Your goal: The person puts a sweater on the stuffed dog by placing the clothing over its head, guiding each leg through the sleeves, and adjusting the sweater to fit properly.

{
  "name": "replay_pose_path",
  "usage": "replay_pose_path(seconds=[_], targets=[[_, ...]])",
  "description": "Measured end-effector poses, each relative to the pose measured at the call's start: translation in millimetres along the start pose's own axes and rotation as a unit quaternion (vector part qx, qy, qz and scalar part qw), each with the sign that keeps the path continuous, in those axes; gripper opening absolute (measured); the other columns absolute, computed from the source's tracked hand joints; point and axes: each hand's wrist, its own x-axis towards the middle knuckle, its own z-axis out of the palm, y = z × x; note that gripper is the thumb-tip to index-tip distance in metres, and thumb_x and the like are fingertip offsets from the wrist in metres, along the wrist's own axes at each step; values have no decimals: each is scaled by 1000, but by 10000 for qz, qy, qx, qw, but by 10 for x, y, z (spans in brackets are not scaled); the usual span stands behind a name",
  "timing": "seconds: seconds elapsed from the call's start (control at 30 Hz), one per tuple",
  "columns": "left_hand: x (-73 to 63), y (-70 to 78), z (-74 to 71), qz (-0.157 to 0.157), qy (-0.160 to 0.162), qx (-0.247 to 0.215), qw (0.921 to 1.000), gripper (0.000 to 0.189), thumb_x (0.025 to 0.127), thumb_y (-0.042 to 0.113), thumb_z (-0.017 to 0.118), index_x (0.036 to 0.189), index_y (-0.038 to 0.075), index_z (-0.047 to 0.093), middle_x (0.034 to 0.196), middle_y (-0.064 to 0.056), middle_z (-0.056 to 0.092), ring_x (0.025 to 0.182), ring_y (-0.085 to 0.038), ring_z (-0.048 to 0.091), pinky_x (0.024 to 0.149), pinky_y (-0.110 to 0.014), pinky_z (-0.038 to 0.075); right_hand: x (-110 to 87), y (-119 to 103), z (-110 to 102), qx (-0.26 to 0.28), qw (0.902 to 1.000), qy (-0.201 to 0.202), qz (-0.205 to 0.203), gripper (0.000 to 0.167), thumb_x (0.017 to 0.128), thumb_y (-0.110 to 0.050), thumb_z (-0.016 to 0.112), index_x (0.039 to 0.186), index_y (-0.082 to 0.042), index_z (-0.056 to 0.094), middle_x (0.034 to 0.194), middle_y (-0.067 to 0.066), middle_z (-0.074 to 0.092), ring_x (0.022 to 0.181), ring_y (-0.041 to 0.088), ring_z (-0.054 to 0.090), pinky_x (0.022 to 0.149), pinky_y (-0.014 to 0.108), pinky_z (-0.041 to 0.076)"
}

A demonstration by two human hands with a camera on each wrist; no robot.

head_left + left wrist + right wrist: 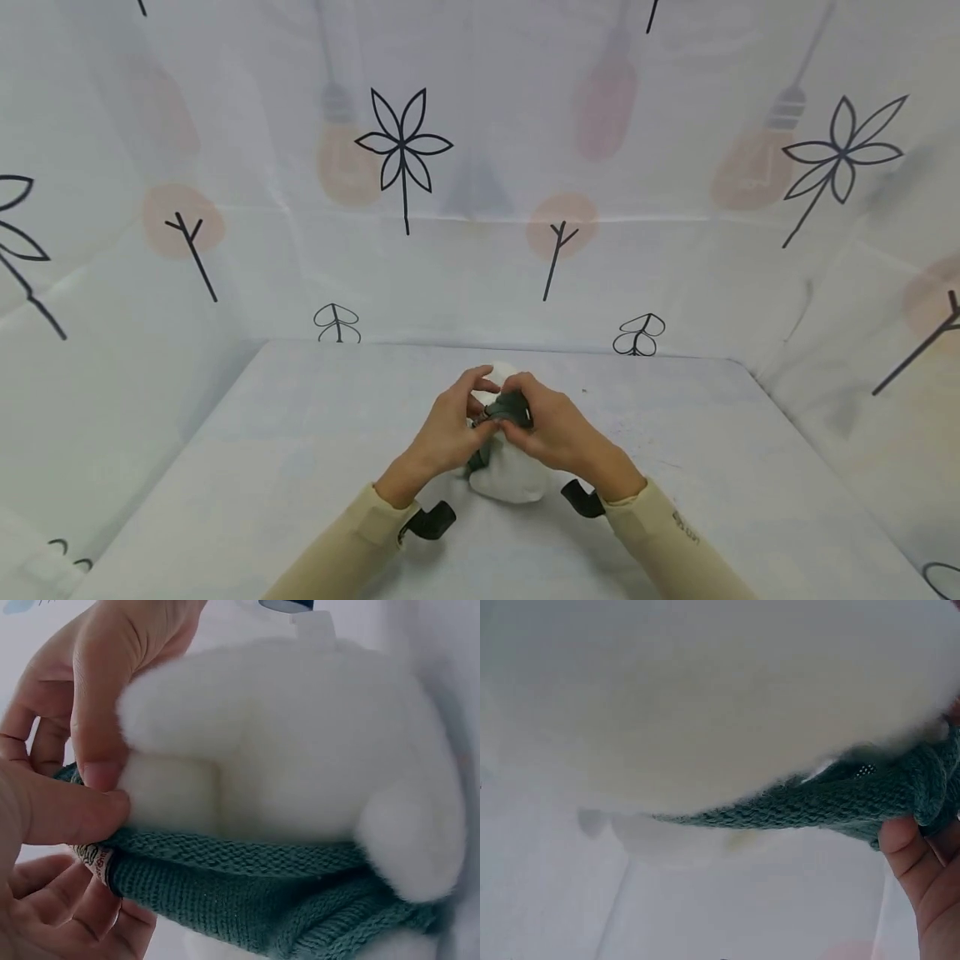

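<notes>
A white plush toy (513,477) lies on the table between both hands, with a dark green knitted garment (510,408) partly around it. My left hand (446,427) pinches the garment's edge between thumb and fingers, near a small printed label (96,861) in the left wrist view. From the other side my right hand (558,427) grips the same knit, its fingertips close to the left hand's. A stretch of green knit (240,892) runs along the plush body. In the right wrist view the white plush (705,697) hides much of the garment.
The pale tabletop (300,467) extends around the toy. Behind it and at the sides hangs a white curtain (480,275) printed with flowers and twigs. A black curved piece (433,521) sits by the left wrist, and another black piece (582,498) by the right.
</notes>
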Motion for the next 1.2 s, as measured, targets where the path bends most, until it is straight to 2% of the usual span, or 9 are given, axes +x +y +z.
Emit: replay_pose_path(seconds=[0.13, 0.23, 0.4, 0.5, 0.63, 0.73, 0.87, 1.0, 1.2], targets=[[-11, -6, 31, 46, 276, 228, 9993, 58, 82, -1, 71, 135, 1, 47, 120, -10, 58, 80, -14, 62, 72, -31, 53, -3, 4, 9, -425, 9986, 77, -297, 43, 84, -7, 71, 118, -6, 45, 100, 0, 59, 81, 7, 61, 69, 25, 53], [-17, -11, 52, 204, 393, 323, 9985, 60, 81, -1, 73, 135, 5, 47, 120, -9, 58, 77, -12, 60, 70, -30, 52, -11, 17, 15, -466, 9977, 126, -473, 45, 83, -5, 69, 120, -6, 45, 101, 1, 59, 79, 7, 59, 68, 25, 52], [-23, -15, 74, 446, 492, 151, 9977, 67, 81, -3, 71, 140, 10, 41, 120, -9, 63, 72, -10, 61, 66, -29, 51, -32, 51, 27, 4, 9990, 73, -441, 50, 84, 0, 63, 128, -7, 41, 117, 6, 59, 94, 11, 62, 78, 28, 52], [-29, -21, 82, 502, 672, 171, 9963, 64, 82, -1, 72, 137, 10, 43, 110, -10, 67, 72, -12, 63, 66, -29, 52, -32, 63, 37, 167, 9989, 107, -419, 49, 84, 3, 62, 128, -6, 42, 122, 8, 58, 101, 13, 61, 82, 31, 52], [-31, -38, 95, 440, 843, 267, 9951, 52, 82, 1, 72, 128, 6, 49, 98, -8, 66, 74, -14, 63, 66, -28, 53, -11, 67, 48, 101, 9984, 307, -473, 42, 84, 3, 65, 122, -2, 48, 113, 5, 57, 95, 13, 59, 78, 30, 52], [-31, -52, 108, 345, 854, 346, 9951, 45, 82, 1, 72, 121, 3, 51, 94, -6, 64, 72, -13, 62, 66, -27, 53, -1, 77, 45, 106, 9984, 375, -411, 39, 84, 1, 68, 119, -3, 51, 108, 3, 57, 89, 10, 56, 74, 29, 50], [-37, -48, 123, 272, 827, 458, 9952, 38, 82, 0, 72, 115, 2, 52, 91, -6, 62, 71, -12, 59, 64, -26, 52, -18, 116, 16, 236, 9995, 147, -115, 42, 85, -3, 68, 123, -7, 51, 108, -3, 58, 84, 8, 53, 72, 29, 47], [-46, -45, 142, 307, 902, 619, 9935, 31, 82, 0, 72, 104, 6, 50, 82, 0, 57, 64, -9, 52, 58, -23, 46, -36, 153, -28, 420, 9988, -204, 127, 47, 86, -6, 67, 129, -8, 50, 108, -7, 58, 83, 8, 51, 73, 31, 47], [-40, -53, 164, 446, 1021, 911, 9896, 24, 80, -2, 69, 93, 9, 53, 72, 3, 50, 59, -7, 44, 53, -21, 39, -26, 167, -21, 539, 9982, -246, 30, 48, 85, -1, 69, 129, -7, 50, 97, -5, 56, 76, 8, 49, 65, 29, 46]])
